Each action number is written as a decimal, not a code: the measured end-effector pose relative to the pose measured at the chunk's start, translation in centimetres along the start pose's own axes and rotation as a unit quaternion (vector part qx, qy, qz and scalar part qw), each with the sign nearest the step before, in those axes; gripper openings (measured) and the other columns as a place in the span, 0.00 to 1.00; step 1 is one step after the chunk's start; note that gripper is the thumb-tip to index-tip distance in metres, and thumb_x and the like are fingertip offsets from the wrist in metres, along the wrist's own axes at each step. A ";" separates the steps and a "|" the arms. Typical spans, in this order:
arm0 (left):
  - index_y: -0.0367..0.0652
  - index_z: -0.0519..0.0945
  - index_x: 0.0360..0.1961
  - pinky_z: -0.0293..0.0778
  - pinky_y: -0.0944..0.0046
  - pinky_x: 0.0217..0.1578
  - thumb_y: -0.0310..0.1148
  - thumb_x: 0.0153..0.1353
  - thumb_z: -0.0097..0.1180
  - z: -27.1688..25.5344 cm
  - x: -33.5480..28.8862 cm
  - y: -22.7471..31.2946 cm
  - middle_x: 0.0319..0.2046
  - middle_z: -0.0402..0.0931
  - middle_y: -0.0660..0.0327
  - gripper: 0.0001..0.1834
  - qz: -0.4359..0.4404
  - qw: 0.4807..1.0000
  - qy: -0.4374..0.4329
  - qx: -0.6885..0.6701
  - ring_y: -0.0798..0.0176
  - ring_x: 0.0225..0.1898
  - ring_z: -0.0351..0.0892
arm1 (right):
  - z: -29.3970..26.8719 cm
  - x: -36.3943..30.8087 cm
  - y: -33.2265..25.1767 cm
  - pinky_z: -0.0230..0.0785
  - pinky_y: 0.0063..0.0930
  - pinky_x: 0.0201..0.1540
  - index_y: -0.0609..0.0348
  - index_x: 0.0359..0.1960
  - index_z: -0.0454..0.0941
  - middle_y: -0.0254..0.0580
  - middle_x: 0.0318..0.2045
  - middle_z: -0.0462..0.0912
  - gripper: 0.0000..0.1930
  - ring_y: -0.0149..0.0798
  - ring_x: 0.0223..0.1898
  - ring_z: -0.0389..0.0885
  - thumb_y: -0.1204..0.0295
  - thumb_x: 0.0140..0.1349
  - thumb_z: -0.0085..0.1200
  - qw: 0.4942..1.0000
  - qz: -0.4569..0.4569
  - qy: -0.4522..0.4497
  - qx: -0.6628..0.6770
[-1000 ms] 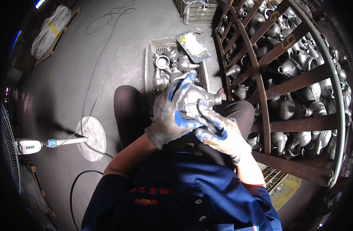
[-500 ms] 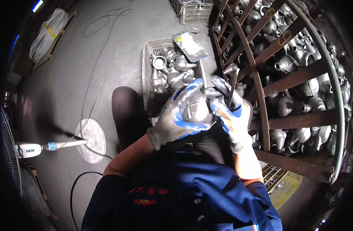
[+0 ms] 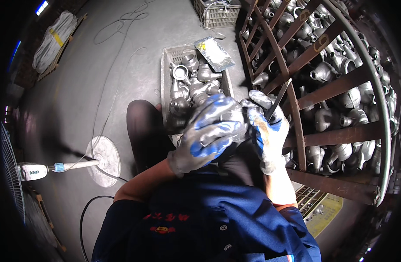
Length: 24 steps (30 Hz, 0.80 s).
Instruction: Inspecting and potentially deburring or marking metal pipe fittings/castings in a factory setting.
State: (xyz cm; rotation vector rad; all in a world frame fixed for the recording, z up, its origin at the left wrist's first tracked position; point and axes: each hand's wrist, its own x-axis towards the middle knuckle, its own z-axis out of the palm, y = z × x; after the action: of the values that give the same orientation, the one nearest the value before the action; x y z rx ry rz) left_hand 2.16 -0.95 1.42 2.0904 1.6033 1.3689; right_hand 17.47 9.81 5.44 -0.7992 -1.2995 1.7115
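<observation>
A rounded grey metal casting is in front of my lap, partly covered by my fingers. My left hand, in a grey and blue coated glove, curls over its left side and top. My right hand, gloved the same way, closes on a slim dark tool that looks like a file, its tip pointing up and to the right. The right fingers also meet the narrow end of the casting, though the contact is partly hidden. Just beyond the left hand, a plastic crate holds several similar castings.
A rusty metal cage full of castings stands close on the right. A speckled panel lies across the crate's corner. Another crate is farther back. On the left are a fan's round base and floor cables.
My left hand has rolled over the casting, its back now facing up, and the casting has turned with it. The tool in my right hand now tilts more to the right.
</observation>
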 end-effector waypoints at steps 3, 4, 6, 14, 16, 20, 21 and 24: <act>0.43 0.75 0.54 0.50 0.47 0.64 0.37 0.52 0.62 -0.4 1.6 1.8 0.62 0.60 0.47 0.27 -0.046 0.995 0.079 -0.028 0.42 0.67 0.52 | 0.2 -0.1 -0.5 0.71 0.22 0.45 0.70 0.49 0.74 0.46 0.40 0.81 0.16 0.34 0.41 0.81 0.83 0.57 0.53 1.000 0.020 0.004 -0.016; 0.43 0.75 0.54 0.50 0.47 0.64 0.37 0.52 0.62 -0.2 1.4 1.8 0.62 0.60 0.47 0.27 -0.045 0.995 0.079 -0.028 0.42 0.67 0.52 | 0.2 0.0 -0.2 0.71 0.22 0.46 0.69 0.49 0.74 0.46 0.40 0.82 0.16 0.33 0.40 0.81 0.83 0.58 0.53 1.000 -0.012 -0.009 0.003; 0.44 0.75 0.54 0.50 0.46 0.63 0.37 0.52 0.62 0.4 0.9 1.5 0.62 0.61 0.47 0.26 0.000 0.998 0.060 -0.004 0.42 0.66 0.52 | 0.2 0.1 0.3 0.71 0.21 0.46 0.69 0.49 0.74 0.45 0.38 0.82 0.16 0.33 0.41 0.80 0.83 0.58 0.53 0.999 -0.027 -0.016 0.003; 0.38 0.71 0.53 0.67 0.55 0.56 0.22 0.63 0.49 0.7 -0.1 -1.5 0.57 0.66 0.52 0.17 -0.247 0.876 0.165 -0.380 0.56 0.56 0.69 | -0.9 1.9 0.8 0.49 0.10 0.10 0.63 0.45 0.77 0.32 0.22 0.78 0.11 0.18 0.10 0.60 0.74 0.62 0.51 0.996 0.050 0.038 0.070; 0.38 0.69 0.56 0.71 0.57 0.53 0.22 0.64 0.48 0.7 -0.8 -1.9 0.56 0.67 0.53 0.18 -0.278 0.824 0.145 -0.472 0.59 0.52 0.72 | -2.6 3.1 2.9 0.49 0.12 0.10 0.63 0.45 0.76 0.29 0.19 0.74 0.10 0.19 0.09 0.60 0.73 0.63 0.51 0.990 0.065 0.001 0.121; 0.33 0.64 0.59 0.77 0.59 0.45 0.23 0.64 0.45 -0.3 -0.4 -2.0 0.53 0.70 0.50 0.21 -0.326 0.779 0.144 -0.515 0.59 0.41 0.79 | -3.1 3.0 4.7 0.53 0.13 0.12 0.65 0.49 0.72 0.30 0.22 0.72 0.13 0.22 0.14 0.62 0.74 0.65 0.48 0.950 0.182 0.026 0.250; 0.34 0.66 0.58 0.79 0.60 0.42 0.24 0.64 0.47 -0.4 0.0 -1.5 0.47 0.74 0.52 0.21 -0.329 0.770 0.176 -0.518 0.62 0.37 0.80 | -3.7 3.0 5.7 0.53 0.13 0.12 0.64 0.49 0.72 0.30 0.24 0.72 0.13 0.23 0.13 0.62 0.74 0.65 0.47 0.954 0.176 -0.001 0.241; 0.37 0.68 0.57 0.80 0.62 0.38 0.24 0.63 0.48 -0.6 -0.6 -2.7 0.40 0.76 0.55 0.20 -0.374 0.762 0.175 -0.498 0.64 0.35 0.80 | -3.8 2.5 6.1 0.53 0.13 0.12 0.64 0.49 0.73 0.29 0.22 0.71 0.12 0.23 0.13 0.61 0.73 0.66 0.46 0.986 0.126 -0.030 0.108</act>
State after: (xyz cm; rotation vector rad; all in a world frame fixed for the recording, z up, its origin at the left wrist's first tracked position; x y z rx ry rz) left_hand -0.11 -0.56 -0.17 0.5096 1.1132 1.7183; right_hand 18.14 12.94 -1.49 -0.8161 -1.0630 2.0514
